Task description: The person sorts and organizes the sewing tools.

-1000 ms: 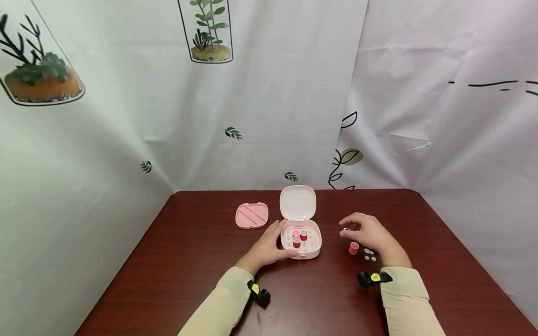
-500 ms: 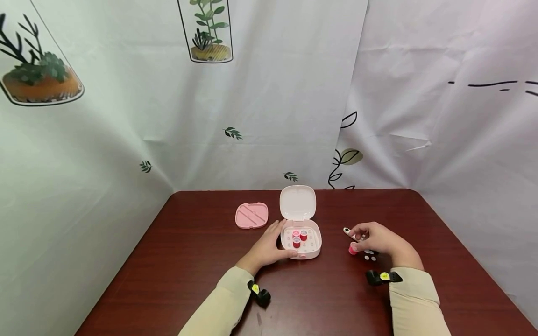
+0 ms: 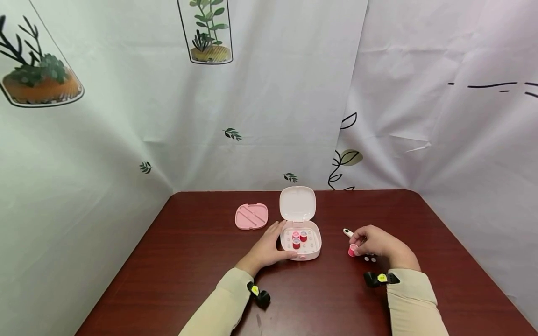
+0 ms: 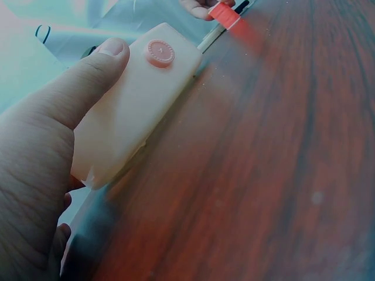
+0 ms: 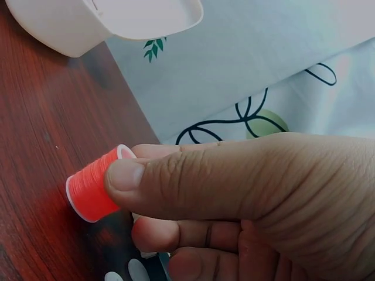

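Note:
In the head view my left hand (image 3: 265, 248) holds the left side of an open pale pink sewing box (image 3: 312, 254), thumb at the front and fingers toward the back. A round pink clasp (image 4: 160, 53) shows beside the thumb in the left wrist view. Several red and pink thread spools (image 3: 296, 243) stand on the box's pegged white insert. To the right, my right hand (image 3: 375, 242) pinches a bright red-pink thread spool (image 5: 94, 186) between thumb and fingers, at or just above the table; any gap beneath cannot be told.
A pink divided tray (image 3: 251, 216) lies left of the box, whose white lid (image 3: 297, 204) stands raised. Beyond my right fingers pokes a white-ended piece with a dark spot (image 3: 347, 232), mostly covered. Small white discs (image 3: 367, 259) lie under that hand on the dark wooden table (image 3: 311, 298).
My right hand first drew back and lowered onto the spool, letting go of the white piece, which now lies on the table. It now pinches the spool. The left hand stays on the box.

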Motion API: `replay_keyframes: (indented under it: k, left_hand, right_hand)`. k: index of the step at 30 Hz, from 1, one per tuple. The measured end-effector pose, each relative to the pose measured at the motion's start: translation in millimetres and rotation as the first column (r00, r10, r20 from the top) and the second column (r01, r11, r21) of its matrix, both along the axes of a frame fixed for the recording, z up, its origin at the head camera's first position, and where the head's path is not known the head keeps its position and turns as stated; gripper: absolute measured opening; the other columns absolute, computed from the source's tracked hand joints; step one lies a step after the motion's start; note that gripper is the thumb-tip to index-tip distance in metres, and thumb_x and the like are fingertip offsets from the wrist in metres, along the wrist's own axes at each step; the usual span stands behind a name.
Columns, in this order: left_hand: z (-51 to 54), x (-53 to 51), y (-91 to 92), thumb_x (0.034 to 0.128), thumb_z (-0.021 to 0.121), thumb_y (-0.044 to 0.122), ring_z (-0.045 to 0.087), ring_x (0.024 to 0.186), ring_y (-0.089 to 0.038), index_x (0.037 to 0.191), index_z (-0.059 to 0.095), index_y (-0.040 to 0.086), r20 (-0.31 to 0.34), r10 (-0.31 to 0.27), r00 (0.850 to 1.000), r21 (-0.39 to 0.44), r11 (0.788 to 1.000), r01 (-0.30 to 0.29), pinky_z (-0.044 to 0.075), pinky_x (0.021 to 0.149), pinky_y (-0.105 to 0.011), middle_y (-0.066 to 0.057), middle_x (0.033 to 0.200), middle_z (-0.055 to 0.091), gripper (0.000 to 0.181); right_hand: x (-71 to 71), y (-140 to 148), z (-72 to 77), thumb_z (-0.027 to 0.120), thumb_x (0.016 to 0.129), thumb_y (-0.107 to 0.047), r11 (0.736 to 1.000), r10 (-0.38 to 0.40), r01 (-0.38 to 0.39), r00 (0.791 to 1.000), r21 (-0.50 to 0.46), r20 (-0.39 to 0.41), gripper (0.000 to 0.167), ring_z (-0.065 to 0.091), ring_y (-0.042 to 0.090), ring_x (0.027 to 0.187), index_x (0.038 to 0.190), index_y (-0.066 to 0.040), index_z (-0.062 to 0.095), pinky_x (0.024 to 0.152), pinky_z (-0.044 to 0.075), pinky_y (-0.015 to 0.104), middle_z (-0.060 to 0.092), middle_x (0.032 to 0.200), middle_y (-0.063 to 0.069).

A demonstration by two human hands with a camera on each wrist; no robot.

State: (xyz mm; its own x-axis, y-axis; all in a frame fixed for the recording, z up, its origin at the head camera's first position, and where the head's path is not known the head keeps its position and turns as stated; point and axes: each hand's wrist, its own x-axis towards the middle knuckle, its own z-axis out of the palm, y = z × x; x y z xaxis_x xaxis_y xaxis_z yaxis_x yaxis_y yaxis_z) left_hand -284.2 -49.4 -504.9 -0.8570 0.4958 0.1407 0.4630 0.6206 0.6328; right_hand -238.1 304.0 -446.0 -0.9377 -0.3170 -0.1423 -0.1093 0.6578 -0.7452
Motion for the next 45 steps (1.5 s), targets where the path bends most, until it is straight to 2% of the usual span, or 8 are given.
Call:
replay_keyframes:
  k: [5,11,15,23,30,37,42,45]
  left_hand:
    - [0.8,1.8,-0.6,0.0767,0.081,0.058,0.021,0.153,-0.028,0.159,0.034,0.018,0.009,0.007,1.0,0.003,1.0,-0.007,0.026,0.119,-0.052,-0.007,0.163,0.032,0.103]
    - [1.3,1.5,-0.3,0.0769,0.08,0.059,0.021,0.153,-0.028,0.159,0.033,0.018,0.007,0.005,1.0,-0.005,1.0,-0.005,0.026,0.12,-0.051,-0.007,0.163,0.032,0.103]
    - [1.4,0.5,0.3,0.0767,0.08,0.06,0.02,0.153,-0.027,0.16,0.032,0.019,0.01,0.006,1.0,-0.009,1.0,-0.006,0.026,0.119,-0.051,-0.007,0.164,0.031,0.104]
    - [2.2,1.4,0.4,0.0755,0.081,0.06,0.021,0.153,-0.029,0.159,0.032,0.018,0.011,0.006,1.0,0.014,1.0,-0.006,0.027,0.119,-0.053,-0.008,0.163,0.032,0.105]
    - [1.9,2.0,0.6,0.0753,0.08,0.061,0.022,0.152,-0.03,0.16,0.031,0.015,0.023,0.013,1.0,0.009,1.0,-0.013,0.028,0.119,-0.053,-0.011,0.163,0.031,0.108]
    - [2.4,2.0,0.9,0.0769,0.079,0.062,0.022,0.153,-0.029,0.16,0.03,0.015,0.019,0.009,1.0,-0.003,1.0,-0.009,0.028,0.119,-0.052,-0.011,0.163,0.031,0.107]
    - [2.8,1.6,0.6,0.0771,0.079,0.06,0.023,0.152,-0.03,0.16,0.03,0.013,0.006,0.01,1.0,-0.004,1.0,-0.01,0.029,0.118,-0.053,-0.012,0.163,0.032,0.107]
    - [2.8,1.8,0.7,0.0777,0.079,0.059,0.023,0.152,-0.03,0.16,0.029,0.013,0.001,0.009,1.0,-0.015,1.0,-0.009,0.028,0.119,-0.051,-0.012,0.163,0.032,0.107]
  right_hand:
    - [-2.1,-4.0,1.1,0.08,0.081,-0.005,1.0,0.013,-0.012,0.999,0.028,-0.041,0.013,0.058,0.018,0.065,0.09,-0.004,0.071,0.057,0.052,0.034,0.064,0.076,0.002]
    - [-6.8,-14.0,5.4,0.081,0.082,-0.01,0.995,0.018,-0.002,0.987,0.099,-0.162,0.011,0.055,0.015,0.07,0.088,-0.01,0.072,0.061,0.048,0.029,0.062,0.076,-0.003]
    - [-10.1,-24.5,8.2,0.078,0.083,-0.009,0.991,0.026,0.011,0.963,0.134,-0.268,0.009,0.054,0.015,0.073,0.09,-0.011,0.072,0.063,0.047,0.029,0.061,0.079,-0.003]
    - [-15.4,-52.6,8.0,0.078,0.087,-0.014,0.989,0.03,0.036,0.898,0.142,-0.44,0.01,0.056,0.015,0.081,0.094,-0.012,0.072,0.073,0.05,0.034,0.061,0.086,-0.005]
    - [-12.7,-80.3,5.5,0.078,0.088,-0.014,0.993,0.019,0.041,0.871,0.111,-0.49,0.012,0.056,0.015,0.081,0.098,-0.012,0.072,0.074,0.052,0.035,0.062,0.088,-0.003]
    - [-13.6,-98.2,-1.8,0.079,0.086,-0.013,0.988,0.068,0.017,0.839,0.152,-0.54,0.014,0.055,0.013,0.075,0.098,-0.009,0.073,0.067,0.049,0.03,0.06,0.083,-0.004]
    - [-13.8,-108.6,-4.8,0.08,0.084,-0.013,0.983,0.07,0.033,0.846,0.183,-0.528,0.013,0.054,0.014,0.07,0.094,-0.01,0.073,0.062,0.046,0.028,0.059,0.079,-0.004]
    - [-13.8,-112.8,-5.9,0.08,0.083,-0.015,0.977,0.058,0.053,0.865,0.205,-0.499,0.014,0.053,0.011,0.067,0.094,-0.011,0.072,0.06,0.045,0.027,0.059,0.078,-0.005]
